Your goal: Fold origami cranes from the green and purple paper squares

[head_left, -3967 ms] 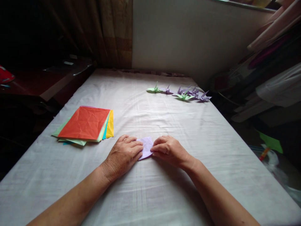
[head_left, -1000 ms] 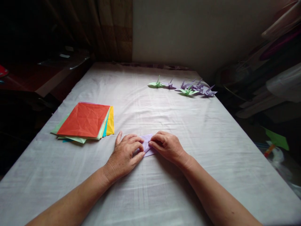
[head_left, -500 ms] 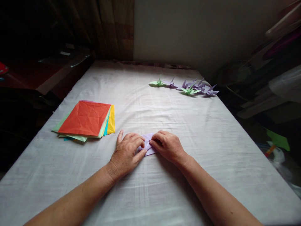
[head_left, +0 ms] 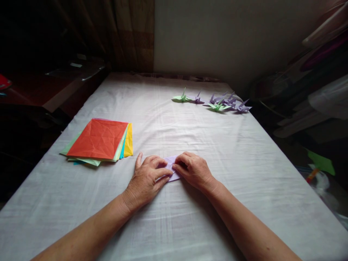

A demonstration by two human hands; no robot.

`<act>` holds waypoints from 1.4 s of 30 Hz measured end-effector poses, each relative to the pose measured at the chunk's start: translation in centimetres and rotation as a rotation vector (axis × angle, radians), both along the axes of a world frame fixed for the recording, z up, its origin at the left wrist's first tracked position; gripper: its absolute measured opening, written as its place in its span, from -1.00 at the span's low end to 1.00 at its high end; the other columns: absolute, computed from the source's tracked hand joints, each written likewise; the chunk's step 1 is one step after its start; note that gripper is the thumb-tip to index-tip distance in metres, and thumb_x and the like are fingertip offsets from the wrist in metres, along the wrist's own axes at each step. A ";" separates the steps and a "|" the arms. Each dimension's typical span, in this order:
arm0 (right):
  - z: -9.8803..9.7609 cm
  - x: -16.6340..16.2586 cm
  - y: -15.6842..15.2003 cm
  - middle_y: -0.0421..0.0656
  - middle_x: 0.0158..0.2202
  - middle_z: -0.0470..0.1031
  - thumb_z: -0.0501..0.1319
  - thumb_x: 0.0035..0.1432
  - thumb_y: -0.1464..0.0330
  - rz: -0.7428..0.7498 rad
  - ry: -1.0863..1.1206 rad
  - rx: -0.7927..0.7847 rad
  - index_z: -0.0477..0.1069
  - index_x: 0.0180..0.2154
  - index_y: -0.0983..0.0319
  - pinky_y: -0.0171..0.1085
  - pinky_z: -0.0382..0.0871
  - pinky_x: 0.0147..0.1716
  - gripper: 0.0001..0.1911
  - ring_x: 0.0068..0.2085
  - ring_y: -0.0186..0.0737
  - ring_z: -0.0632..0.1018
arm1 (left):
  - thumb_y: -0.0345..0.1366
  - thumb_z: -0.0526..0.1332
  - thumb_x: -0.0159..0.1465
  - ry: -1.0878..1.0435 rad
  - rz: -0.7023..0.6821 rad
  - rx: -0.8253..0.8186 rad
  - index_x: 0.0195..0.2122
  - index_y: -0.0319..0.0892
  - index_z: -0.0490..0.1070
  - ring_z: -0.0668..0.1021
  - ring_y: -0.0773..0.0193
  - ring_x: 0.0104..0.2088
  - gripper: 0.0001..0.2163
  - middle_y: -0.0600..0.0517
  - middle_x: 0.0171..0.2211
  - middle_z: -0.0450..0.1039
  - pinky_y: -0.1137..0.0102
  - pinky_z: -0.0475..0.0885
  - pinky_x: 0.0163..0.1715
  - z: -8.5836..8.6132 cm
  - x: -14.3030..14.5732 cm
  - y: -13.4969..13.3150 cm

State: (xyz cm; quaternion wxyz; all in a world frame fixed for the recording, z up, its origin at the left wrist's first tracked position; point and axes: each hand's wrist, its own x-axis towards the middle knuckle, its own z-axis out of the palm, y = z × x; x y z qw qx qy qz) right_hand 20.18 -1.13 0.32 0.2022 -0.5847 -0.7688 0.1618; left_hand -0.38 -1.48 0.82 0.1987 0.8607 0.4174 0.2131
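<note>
A folded sheet of light purple origami paper [head_left: 175, 177] lies flat on the cloth between my two hands. On its left side, my left hand [head_left: 150, 173] has the thumb and index finger close together on the paper, with the little finger raised away. My right hand [head_left: 193, 168] is curled, pinching a flap on the paper's right part between thumb and index finger. Both hands cover much of the sheet, so its full folded shape is hidden.
A stack of coloured paper squares [head_left: 98, 139], red on top, lies to the left. Several purple and green paper cranes [head_left: 217, 106] stand near the far right edge of the cloth-covered table [head_left: 168, 224]. Beyond the right edge hangs a green piece [head_left: 321, 162].
My left index finger has straightened and reached right along the paper, close to the thumb. The right hand keeps its pinch almost unmoved. The whole view has shifted slightly.
</note>
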 end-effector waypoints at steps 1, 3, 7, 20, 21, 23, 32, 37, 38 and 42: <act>0.0 0.0 0.0 -0.22 -0.40 0.46 0.31 0.13 0.35 -0.004 0.001 0.010 0.45 -0.39 0.18 -0.33 0.18 -0.36 -0.92 -0.36 -0.29 0.45 | -0.18 0.22 0.32 0.004 -0.014 0.015 -0.19 0.17 0.56 0.44 0.13 0.05 -0.87 0.10 -0.07 0.51 -0.23 -0.22 0.25 -0.1 -0.2 0.0; -0.1 0.0 -0.1 -0.21 -0.39 0.46 0.31 0.13 0.35 -0.008 0.005 0.039 0.43 -0.38 0.19 -0.33 0.18 -0.35 -0.91 -0.35 -0.27 0.44 | -0.16 0.20 0.33 0.042 -0.060 0.073 -0.15 0.19 0.55 0.44 0.09 0.07 -0.85 0.10 -0.04 0.52 -0.26 -0.27 0.24 -0.1 -0.5 0.0; -0.2 0.0 -0.1 -0.21 -0.39 0.45 0.31 0.12 0.36 0.000 0.017 0.074 0.40 -0.39 0.19 -0.31 0.19 -0.34 -0.90 -0.35 -0.26 0.42 | -0.12 0.18 0.34 0.149 -0.163 0.288 -0.02 0.12 0.49 0.43 0.06 0.13 -0.78 0.07 0.03 0.51 -0.21 -0.38 0.27 -0.1 -1.2 -0.2; -0.3 -0.1 -0.1 -0.24 -0.41 0.41 0.32 0.11 0.37 -0.011 0.049 0.081 0.39 -0.42 0.19 -0.32 0.18 -0.36 -0.87 -0.37 -0.29 0.40 | -0.14 0.12 0.38 0.123 -0.271 0.344 0.05 0.00 0.44 0.47 0.12 0.13 -0.73 0.07 0.03 0.54 -0.04 -0.35 0.33 -0.7 -1.9 -0.3; -0.3 0.0 -0.1 -0.24 -0.42 0.41 0.32 0.11 0.37 -0.010 0.052 0.082 0.39 -0.42 0.19 -0.32 0.18 -0.36 -0.87 -0.37 -0.30 0.40 | -0.14 0.11 0.38 0.112 -0.267 0.330 0.05 0.00 0.45 0.47 0.12 0.13 -0.73 0.06 0.02 0.55 -0.04 -0.35 0.32 -0.7 -2.0 -0.4; -0.3 0.0 -0.1 -0.25 -0.42 0.40 0.32 0.11 0.38 -0.008 0.058 0.083 0.38 -0.43 0.19 -0.33 0.18 -0.36 -0.87 -0.37 -0.30 0.40 | -0.15 0.10 0.38 0.093 -0.259 0.302 0.04 0.00 0.45 0.47 0.12 0.13 -0.73 0.07 0.02 0.55 -0.03 -0.35 0.32 -0.6 -2.2 -0.5; -0.6 0.0 0.0 -0.24 -0.42 0.41 0.31 0.12 0.37 -0.006 0.061 0.091 0.39 -0.42 0.19 -0.33 0.18 -0.35 -0.88 -0.37 -0.30 0.40 | -0.11 0.06 0.40 0.129 -0.284 0.273 0.07 -0.04 0.44 0.48 0.08 0.12 -0.69 0.00 0.03 0.54 -0.08 -0.26 0.31 0.1 -1.7 0.5; -0.5 0.0 0.0 -0.24 -0.41 0.42 0.30 0.13 0.36 -0.011 0.060 0.082 0.39 -0.42 0.18 -0.32 0.19 -0.33 -0.88 -0.35 -0.29 0.40 | -0.07 0.09 0.37 0.180 -0.290 0.326 0.05 0.01 0.45 0.45 0.02 0.15 -0.69 -0.03 0.08 0.49 -0.15 -0.20 0.29 -0.2 -1.0 1.0; -0.5 0.0 0.0 -0.24 -0.41 0.42 0.30 0.13 0.36 -0.010 0.060 0.076 0.39 -0.42 0.18 -0.32 0.19 -0.33 -0.88 -0.35 -0.29 0.40 | -0.08 0.09 0.37 0.182 -0.297 0.335 0.05 0.02 0.46 0.44 0.03 0.16 -0.70 -0.02 0.09 0.49 -0.14 -0.22 0.29 -0.3 -1.0 1.0; -0.2 -0.1 0.0 -0.24 -0.41 0.42 0.31 0.12 0.36 -0.013 0.056 0.065 0.40 -0.42 0.19 -0.32 0.19 -0.32 -0.88 -0.35 -0.29 0.41 | -0.07 0.08 0.38 0.208 -0.330 0.378 0.07 0.02 0.43 0.40 0.06 0.20 -0.69 0.03 0.09 0.49 -0.09 -0.31 0.32 -0.3 -1.9 0.7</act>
